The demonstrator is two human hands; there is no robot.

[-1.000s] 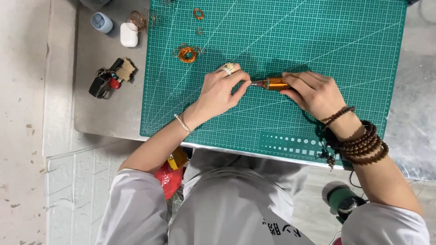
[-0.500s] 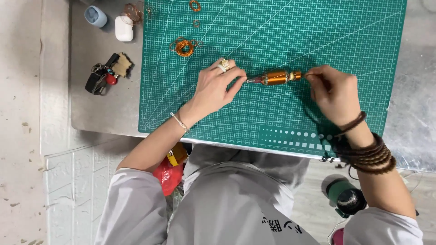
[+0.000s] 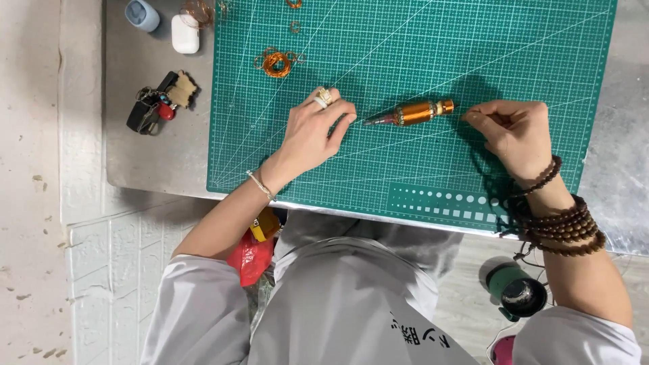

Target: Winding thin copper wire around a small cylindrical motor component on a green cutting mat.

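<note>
Your left hand [image 3: 312, 132] is lying palm-down on the green cutting mat [image 3: 419, 61], fingers loosely curled and gripping nothing, fingertips sitting just short of the pointed end of the copper-wound spool [image 3: 414, 112], which is lying on its side between your hands. Your right hand [image 3: 517, 135] is resting with its wrist bent and beaded, thumb and forefinger pinching together near the spool's other end, perhaps on a thin wire, though I cannot tell
</note>
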